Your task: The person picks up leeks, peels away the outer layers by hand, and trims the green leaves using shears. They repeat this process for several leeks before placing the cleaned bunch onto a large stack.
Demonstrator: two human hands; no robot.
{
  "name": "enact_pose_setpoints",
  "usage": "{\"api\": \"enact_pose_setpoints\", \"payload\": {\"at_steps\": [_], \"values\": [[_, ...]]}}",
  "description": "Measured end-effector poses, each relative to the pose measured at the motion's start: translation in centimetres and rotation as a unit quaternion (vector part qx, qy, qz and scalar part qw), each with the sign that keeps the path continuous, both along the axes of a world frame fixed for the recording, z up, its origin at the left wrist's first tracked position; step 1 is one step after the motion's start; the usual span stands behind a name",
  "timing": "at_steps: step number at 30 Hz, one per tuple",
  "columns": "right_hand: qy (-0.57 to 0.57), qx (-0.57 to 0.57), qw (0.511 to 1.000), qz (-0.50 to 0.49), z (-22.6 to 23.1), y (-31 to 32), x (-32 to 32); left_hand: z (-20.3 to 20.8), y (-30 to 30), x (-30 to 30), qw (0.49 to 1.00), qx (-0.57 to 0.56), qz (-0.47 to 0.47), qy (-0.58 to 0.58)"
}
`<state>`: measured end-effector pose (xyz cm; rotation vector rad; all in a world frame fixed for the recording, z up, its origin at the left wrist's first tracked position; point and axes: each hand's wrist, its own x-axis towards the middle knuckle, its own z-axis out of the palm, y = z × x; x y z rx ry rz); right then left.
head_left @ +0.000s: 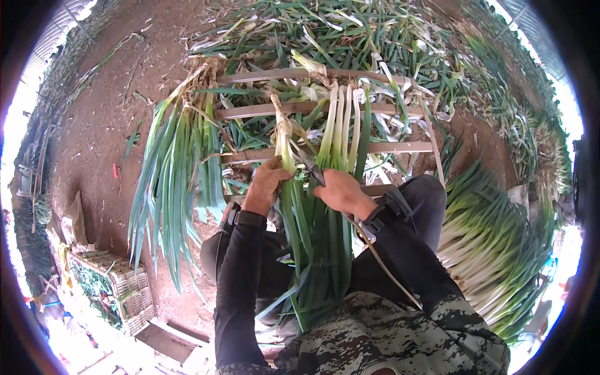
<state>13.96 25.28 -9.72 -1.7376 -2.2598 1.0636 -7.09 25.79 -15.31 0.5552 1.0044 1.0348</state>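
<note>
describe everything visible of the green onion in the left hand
The green onion has a pale stem, dry tan outer skin near the root, and long green leaves. The root points to the picture's top, leaves toward the bottom. The left hand grips its stem; a dark tool in the right hand sits beside it, contact unclear.

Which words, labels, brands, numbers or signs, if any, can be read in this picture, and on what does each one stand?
None: no text can be read anywhere.
The onion in the left hand, the tool in the right hand and the rack show no lettering.
The wristbands and crate are too small or blurred to tell.
</note>
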Motion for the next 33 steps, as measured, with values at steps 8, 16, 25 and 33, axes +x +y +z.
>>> {"api": "enact_pose_setpoints", "payload": {"at_steps": [8,16,25,33], "values": [[-0.014,0.013,1.000,0.013,-1.1,5.2,-2.6,0.5,0.2,-0.5,1.000,-0.016,0.014,-0.010],[-0.053,0.028,0.998,0.005,-2.5,10.7,-4.5,0.3,0.3,-0.1,1.000,-0.020,0.007,-0.005],[-0.114,0.075,0.990,-0.034,-4.1,15.9,-6.9,0.8,0.2,0.6,0.998,-0.038,0.027,0.044],[-0.115,0.018,0.992,0.044,-2.8,15.8,-4.6,1.2,0.0,-0.1,0.996,-0.065,0.028,0.051]]}}
